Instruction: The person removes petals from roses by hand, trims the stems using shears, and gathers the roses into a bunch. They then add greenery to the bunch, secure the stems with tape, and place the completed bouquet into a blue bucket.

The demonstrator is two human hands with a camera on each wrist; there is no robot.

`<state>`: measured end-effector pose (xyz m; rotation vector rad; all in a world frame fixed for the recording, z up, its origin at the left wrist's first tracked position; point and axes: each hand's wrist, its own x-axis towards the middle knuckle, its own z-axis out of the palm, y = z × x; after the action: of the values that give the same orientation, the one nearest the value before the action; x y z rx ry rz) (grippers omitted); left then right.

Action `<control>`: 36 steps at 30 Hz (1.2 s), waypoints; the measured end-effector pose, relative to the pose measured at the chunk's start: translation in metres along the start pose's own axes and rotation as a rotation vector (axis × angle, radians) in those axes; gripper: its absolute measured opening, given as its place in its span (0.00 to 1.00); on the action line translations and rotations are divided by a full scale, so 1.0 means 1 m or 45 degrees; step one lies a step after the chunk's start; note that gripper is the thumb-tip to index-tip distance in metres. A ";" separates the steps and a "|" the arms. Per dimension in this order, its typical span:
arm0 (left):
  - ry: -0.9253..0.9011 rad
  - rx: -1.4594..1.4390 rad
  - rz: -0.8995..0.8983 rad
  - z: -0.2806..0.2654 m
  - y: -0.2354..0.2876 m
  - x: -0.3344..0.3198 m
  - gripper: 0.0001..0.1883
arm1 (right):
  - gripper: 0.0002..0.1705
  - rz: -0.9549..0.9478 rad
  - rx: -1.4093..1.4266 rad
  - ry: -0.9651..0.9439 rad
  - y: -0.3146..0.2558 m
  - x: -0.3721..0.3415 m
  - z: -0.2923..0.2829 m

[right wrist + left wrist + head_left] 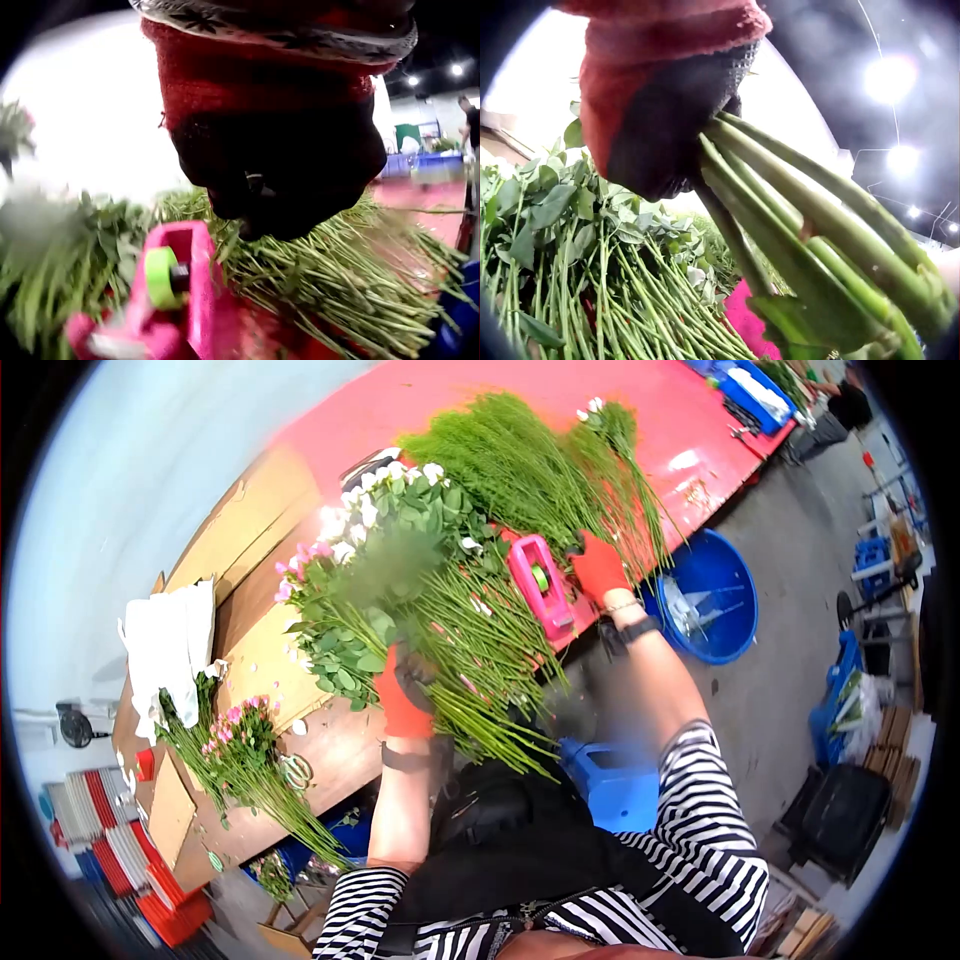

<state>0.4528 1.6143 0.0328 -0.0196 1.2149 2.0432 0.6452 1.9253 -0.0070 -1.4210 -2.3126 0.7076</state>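
My left hand, in a red glove with a dark palm, grips a bunch of thick green stems; their cut ends point away from the fist. Under and beside it lie leafy stems with white flowers and pink flowers. My right hand, gloved alike, has its fingers curled at the near end of the feathery greens, pinching a thin green stem that the dark glove mostly hides. Just left of that hand stands a pink tape dispenser with a bright green roll.
A blue bucket stands on the floor beside the red table. Left lie a smaller pink-flowered bunch, scissors, a white cloth and cardboard. A blue stool is near my body; another person is far right.
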 end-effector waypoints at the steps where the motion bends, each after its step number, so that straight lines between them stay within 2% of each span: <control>1: -0.008 -0.028 -0.010 0.003 -0.004 0.003 0.15 | 0.28 -0.095 0.218 0.061 -0.001 0.006 -0.009; 2: 0.006 -0.012 -0.012 0.007 -0.008 0.007 0.15 | 0.28 -0.074 0.542 0.060 -0.003 0.015 -0.017; 4: 0.025 0.026 -0.020 0.017 -0.011 0.015 0.15 | 0.28 -0.040 0.831 0.050 -0.015 0.023 -0.045; 5: 0.002 -0.165 -0.114 0.022 -0.012 0.018 0.12 | 0.28 0.004 0.809 -0.012 -0.024 0.028 -0.063; 7: -0.010 -0.171 -0.126 0.024 -0.021 0.029 0.11 | 0.26 0.100 0.758 -0.129 -0.046 0.030 -0.103; 10: -0.026 -0.140 -0.123 0.041 -0.023 0.033 0.09 | 0.26 -0.139 0.690 0.053 -0.080 0.041 -0.163; 12: -0.019 -0.183 -0.140 0.042 -0.029 0.039 0.09 | 0.24 -0.279 0.546 0.057 -0.095 0.051 -0.209; 14: -0.049 -0.200 -0.158 0.047 -0.032 0.043 0.09 | 0.21 -0.385 0.562 0.302 -0.115 0.043 -0.242; 15: -0.026 -0.220 -0.172 0.052 -0.034 0.043 0.09 | 0.23 -0.402 0.417 0.229 -0.116 0.044 -0.254; 18: -0.021 -0.313 -0.251 0.064 -0.056 0.047 0.11 | 0.25 -0.337 -0.474 -0.107 -0.122 0.028 -0.272; 19: -0.056 -0.319 -0.257 0.071 -0.057 0.043 0.10 | 0.31 -0.398 -0.566 -0.066 -0.116 0.015 -0.270; 20: -0.087 -0.324 -0.267 0.074 -0.058 0.038 0.09 | 0.39 -0.467 -0.624 -0.147 -0.100 0.004 -0.266; 22: -0.147 -0.367 -0.317 0.072 -0.061 0.037 0.10 | 0.44 -0.430 -1.056 -0.211 -0.089 -0.037 -0.251; 24: -0.155 -0.367 -0.345 0.071 -0.064 0.034 0.11 | 0.36 -0.293 -1.227 -0.259 -0.055 -0.064 -0.221; 26: -0.109 -0.313 -0.346 0.069 -0.064 0.031 0.11 | 0.22 -0.219 -1.235 -0.283 0.026 -0.062 -0.181; 27: -0.136 -0.325 -0.364 0.058 -0.077 0.040 0.11 | 0.11 -0.197 -1.167 -0.320 0.019 -0.069 -0.180; 28: -0.135 -0.335 -0.371 0.062 -0.076 0.041 0.11 | 0.16 -0.075 -1.030 -0.419 -0.018 -0.077 -0.189; 30: -0.108 -0.326 -0.412 0.060 -0.076 0.029 0.12 | 0.21 -0.001 -0.273 -0.442 -0.018 -0.068 -0.200; 31: -0.108 -0.286 -0.397 0.066 -0.070 0.019 0.13 | 0.25 -0.148 -0.142 -0.331 -0.025 -0.066 -0.209; 32: -0.112 -0.266 -0.412 0.069 -0.072 0.015 0.14 | 0.24 -0.130 0.044 -0.147 -0.033 -0.069 -0.219; 34: -0.115 -0.231 -0.440 0.072 -0.078 0.007 0.15 | 0.24 0.011 0.273 -0.148 -0.096 -0.080 -0.250; 36: -0.126 -0.232 -0.456 0.084 -0.071 -0.005 0.18 | 0.23 0.021 0.405 -0.058 -0.104 -0.093 -0.263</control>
<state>0.5282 1.6947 0.0274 -0.2068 0.8887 1.8087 0.7475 1.8648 0.2659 -1.2899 -2.1049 1.0675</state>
